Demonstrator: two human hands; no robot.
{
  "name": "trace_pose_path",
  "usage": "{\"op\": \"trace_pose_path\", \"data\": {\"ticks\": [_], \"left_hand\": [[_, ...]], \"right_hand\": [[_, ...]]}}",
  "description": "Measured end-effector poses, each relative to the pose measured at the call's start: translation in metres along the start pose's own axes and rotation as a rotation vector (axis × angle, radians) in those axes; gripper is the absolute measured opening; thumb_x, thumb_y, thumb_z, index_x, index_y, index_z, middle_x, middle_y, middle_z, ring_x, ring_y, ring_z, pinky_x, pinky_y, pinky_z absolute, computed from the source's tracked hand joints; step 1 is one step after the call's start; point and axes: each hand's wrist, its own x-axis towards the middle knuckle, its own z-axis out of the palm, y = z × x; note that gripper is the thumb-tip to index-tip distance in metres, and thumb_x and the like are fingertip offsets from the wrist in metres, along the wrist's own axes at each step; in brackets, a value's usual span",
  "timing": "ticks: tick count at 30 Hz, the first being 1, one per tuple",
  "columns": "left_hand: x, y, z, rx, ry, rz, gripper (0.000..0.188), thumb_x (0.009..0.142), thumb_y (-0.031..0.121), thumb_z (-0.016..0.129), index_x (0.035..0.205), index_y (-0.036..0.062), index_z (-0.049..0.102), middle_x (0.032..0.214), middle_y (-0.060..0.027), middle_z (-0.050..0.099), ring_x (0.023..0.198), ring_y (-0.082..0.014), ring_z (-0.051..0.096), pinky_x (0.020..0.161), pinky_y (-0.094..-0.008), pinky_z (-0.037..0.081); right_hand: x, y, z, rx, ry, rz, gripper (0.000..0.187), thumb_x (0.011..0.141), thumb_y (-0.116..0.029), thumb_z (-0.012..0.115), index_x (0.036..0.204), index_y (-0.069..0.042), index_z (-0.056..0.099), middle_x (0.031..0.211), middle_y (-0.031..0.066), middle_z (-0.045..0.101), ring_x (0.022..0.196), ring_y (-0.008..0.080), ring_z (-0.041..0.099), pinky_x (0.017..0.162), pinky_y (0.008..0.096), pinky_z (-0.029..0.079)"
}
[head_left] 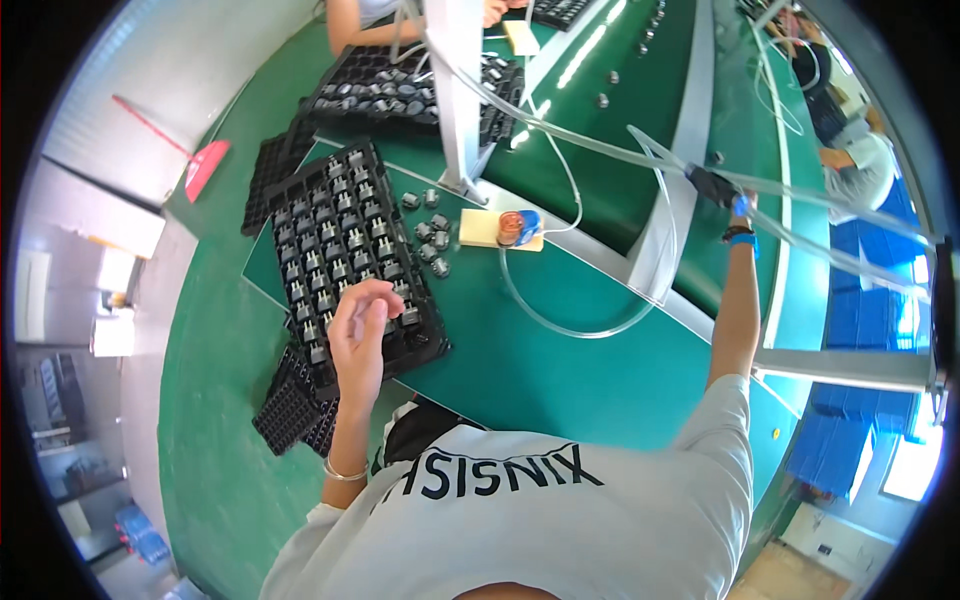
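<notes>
Black moulded plastic tray [340, 250] of small grey metal parts lay on the green surface [560, 370], under the left hand [362, 325].

Left hand hovered over the near right corner of the tray, fingers [385, 300] curled loosely together and pointing down at the parts; whether they pinched one could not be told. A thin bracelet [345, 472] sat on that wrist. Right hand [722, 188] was raised well apart, wearing a dark glove and closed round a clear plastic tube [600, 145] beside the grey metal frame [685, 150]. Loose grey parts [432, 232] lay just right of the tray, near a pale yellow sponge block [485, 230] carrying an orange and blue fitting [518, 226]. More black trays [295, 410] were stacked below the first; another filled tray [400, 90] stood farther off by a second person's arm [350, 25].
</notes>
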Motion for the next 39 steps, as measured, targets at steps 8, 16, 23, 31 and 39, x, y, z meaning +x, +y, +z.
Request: {"op": "trace_pose_path", "data": {"ticks": [8,16,23,31,39], "left_hand": [[-0.017,0.003,0.003,0.067,0.098,-0.110,0.014,0.088,0.006,0.048,0.098,-0.0007,0.055,0.082,-0.0040,0.057,0.079,-0.0102,0.054,0.073,-0.0237,0.043],[-0.012,0.000,0.009,-0.025,0.018,-0.146,0.014,0.088,0.005,0.049,0.099,-0.0020,0.054,0.087,-0.0048,0.056,0.082,-0.0106,0.054,0.076,-0.0245,0.044],[-0.010,0.000,0.019,-0.075,-0.090,-0.180,0.014,0.087,0.005,0.048,0.099,-0.0016,0.054,0.087,-0.0041,0.055,0.083,-0.0106,0.053,0.078,-0.0243,0.043],[-0.019,-0.001,0.022,-0.162,-0.119,-0.180,0.013,0.088,0.006,0.049,0.098,-0.0008,0.054,0.090,-0.0037,0.055,0.085,-0.0101,0.054,0.079,-0.0233,0.042],[-0.034,-0.002,0.031,-0.207,-0.271,-0.253,0.013,0.087,0.005,0.050,0.098,-0.0007,0.054,0.089,-0.0045,0.055,0.084,-0.0107,0.053,0.078,-0.0233,0.042]], "right_hand": [[-0.065,-0.053,0.078,-0.263,-0.003,-0.213,0.072,0.070,-0.060,0.058,0.129,-0.025,0.037,0.126,0.0236,0.039,0.110,0.0433,0.043,0.086,0.0560,0.038],[-0.025,-0.032,0.041,-0.541,-0.102,-0.541,0.029,0.085,-0.030,0.049,0.107,-0.013,0.057,0.113,0.0158,0.051,0.100,0.0348,0.049,0.085,0.0453,0.038],[-0.067,-0.088,0.017,-0.366,-0.015,-0.297,0.057,0.072,-0.038,0.069,0.116,-0.009,0.048,0.114,0.0168,0.051,0.098,0.0360,0.052,0.081,0.0459,0.042],[-0.083,-0.111,0.004,-0.367,-0.306,-0.429,0.022,0.083,-0.020,0.053,0.098,-0.005,0.060,0.096,0.0163,0.060,0.099,0.0340,0.051,0.084,0.0428,0.040],[-0.186,-0.172,-0.074,-0.351,-0.334,-0.533,0.016,0.079,-0.014,0.056,0.092,-0.006,0.061,0.085,0.0113,0.061,0.077,0.0271,0.058,0.070,0.0373,0.044]]}}
